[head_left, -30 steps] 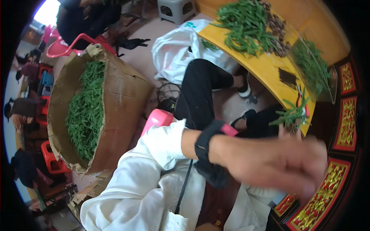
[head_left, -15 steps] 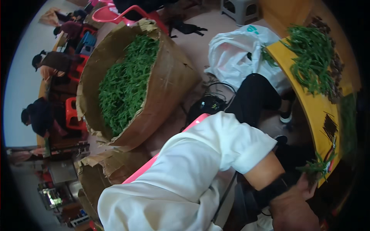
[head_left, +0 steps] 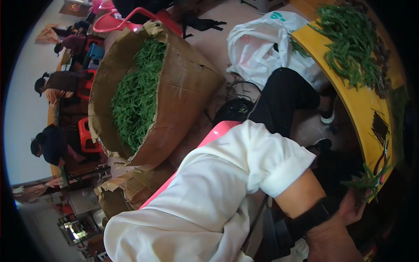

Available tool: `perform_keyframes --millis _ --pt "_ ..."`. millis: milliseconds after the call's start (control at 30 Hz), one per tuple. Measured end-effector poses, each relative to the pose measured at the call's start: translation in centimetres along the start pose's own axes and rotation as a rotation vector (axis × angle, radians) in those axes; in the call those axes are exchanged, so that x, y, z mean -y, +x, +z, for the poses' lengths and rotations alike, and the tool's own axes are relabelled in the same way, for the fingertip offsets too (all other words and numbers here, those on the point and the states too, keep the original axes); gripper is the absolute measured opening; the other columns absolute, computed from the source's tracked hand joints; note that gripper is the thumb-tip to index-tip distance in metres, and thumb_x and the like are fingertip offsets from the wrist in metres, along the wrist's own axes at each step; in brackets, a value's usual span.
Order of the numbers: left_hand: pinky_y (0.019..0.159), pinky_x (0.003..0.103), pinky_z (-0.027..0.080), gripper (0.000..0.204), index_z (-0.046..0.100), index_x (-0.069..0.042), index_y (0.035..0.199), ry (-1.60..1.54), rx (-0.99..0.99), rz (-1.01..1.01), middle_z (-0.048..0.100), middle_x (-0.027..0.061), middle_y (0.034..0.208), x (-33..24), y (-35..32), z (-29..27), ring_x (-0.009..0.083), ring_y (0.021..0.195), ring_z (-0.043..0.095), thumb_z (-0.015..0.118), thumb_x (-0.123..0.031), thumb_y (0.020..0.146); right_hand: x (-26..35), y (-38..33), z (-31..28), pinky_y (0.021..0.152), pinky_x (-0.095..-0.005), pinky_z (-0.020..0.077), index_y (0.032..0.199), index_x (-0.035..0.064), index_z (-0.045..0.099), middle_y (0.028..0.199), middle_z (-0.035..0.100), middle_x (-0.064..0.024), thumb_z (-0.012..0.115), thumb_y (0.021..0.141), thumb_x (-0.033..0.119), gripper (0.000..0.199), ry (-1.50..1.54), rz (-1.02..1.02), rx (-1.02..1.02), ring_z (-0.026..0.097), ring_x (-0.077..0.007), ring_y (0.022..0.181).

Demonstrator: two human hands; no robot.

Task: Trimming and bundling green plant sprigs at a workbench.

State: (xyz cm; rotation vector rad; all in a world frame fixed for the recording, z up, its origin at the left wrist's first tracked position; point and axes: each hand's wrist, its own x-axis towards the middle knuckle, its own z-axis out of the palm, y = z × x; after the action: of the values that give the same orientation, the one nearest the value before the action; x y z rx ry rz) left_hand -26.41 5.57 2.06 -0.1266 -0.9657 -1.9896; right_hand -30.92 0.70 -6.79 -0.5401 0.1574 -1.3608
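Note:
My left arm, in a white rolled sleeve with a dark wristband, crosses the view. My left hand [head_left: 331,244] runs to the lower edge; its fingers are hidden. Just beyond the wristband, what looks like my right hand [head_left: 351,209] closes on a small bunch of green leafy sprigs [head_left: 366,181] at the table's near edge. Its forearm is out of sight. Farther along the yellow table [head_left: 345,91] lies a bigger pile of green sprigs [head_left: 349,43] beside brownish plant matter [head_left: 383,65]. A dark patch [head_left: 379,127] marks the tabletop between them.
A large torn cardboard box [head_left: 187,96] holds a heap of green leaves [head_left: 137,96]. A white plastic bag [head_left: 253,48] lies by my black-clad knee [head_left: 288,94]. Several people [head_left: 52,142] sit at the far left near red stools [head_left: 89,135]. A pink chair [head_left: 152,17] stands beyond the box.
The view has shifted, so the table pile and bag sit higher in the picture. The hand with the sprigs remains by the table edge, slightly farther right in view.

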Motion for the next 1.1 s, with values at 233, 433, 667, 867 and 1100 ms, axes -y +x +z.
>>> perform_keyframes --millis 233,433,667,867,1100 --pt "0.056 0.026 0.043 0.022 0.058 0.000 0.088 0.128 -0.087 0.000 0.058 0.0052 0.076 5.8 2.4 -0.5 0.0134 0.065 0.056 0.058 -0.021 0.090 -0.7 0.6 2.1 0.113 -0.0547 0.0125 0.132 -0.0100 0.039 0.144 0.029 -0.0221 0.042 0.092 0.014 0.047 -0.066 -0.049 -0.153 0.023 -0.0375 0.136" --pt "0.052 0.025 0.044 0.019 0.059 -0.001 0.084 0.211 -0.150 -0.027 0.059 0.0041 0.072 1.2 1.1 -3.0 0.0127 0.061 0.058 0.062 -0.020 0.087 0.0 0.0 0.7 0.113 -0.0555 0.0122 0.133 -0.0067 0.040 0.141 0.032 -0.0236 0.039 0.093 0.013 0.044 -0.065 -0.051 -0.124 0.027 -0.0373 0.134" --pt "0.048 0.025 0.045 0.018 0.059 -0.003 0.079 0.156 0.046 -0.050 0.061 0.0029 0.068 -17.8 -3.4 -4.4 0.0120 0.057 0.059 0.067 -0.018 0.084 -2.5 -1.4 3.4 0.101 -0.0385 0.0331 0.118 -0.0041 0.050 0.126 0.049 -0.0147 0.046 0.093 0.016 0.033 -0.376 -0.023 -0.427 0.047 -0.0247 0.116" --pt "0.059 0.016 0.039 0.013 0.064 -0.004 0.096 0.439 -0.575 -0.218 0.062 -0.0007 0.083 -20.5 -3.3 -12.3 0.0032 0.067 0.052 0.063 -0.013 0.087 -4.6 3.9 7.9 0.086 -0.0284 0.0439 0.114 -0.0050 0.053 0.107 0.061 -0.0119 0.050 0.090 0.013 0.030 -0.672 0.076 -0.393 0.059 -0.0190 0.094" --pt "0.052 0.015 0.029 0.026 0.057 -0.008 0.113 0.618 -0.820 -0.186 0.058 -0.0049 0.094 -20.0 -6.8 -15.1 -0.0004 0.067 0.045 0.062 -0.017 0.089 -5.4 6.8 8.5 0.082 -0.0254 0.0415 0.097 -0.0023 0.061 0.097 0.063 -0.0065 0.056 0.087 0.011 0.017 -0.738 0.213 -0.333 0.056 -0.0134 0.090"
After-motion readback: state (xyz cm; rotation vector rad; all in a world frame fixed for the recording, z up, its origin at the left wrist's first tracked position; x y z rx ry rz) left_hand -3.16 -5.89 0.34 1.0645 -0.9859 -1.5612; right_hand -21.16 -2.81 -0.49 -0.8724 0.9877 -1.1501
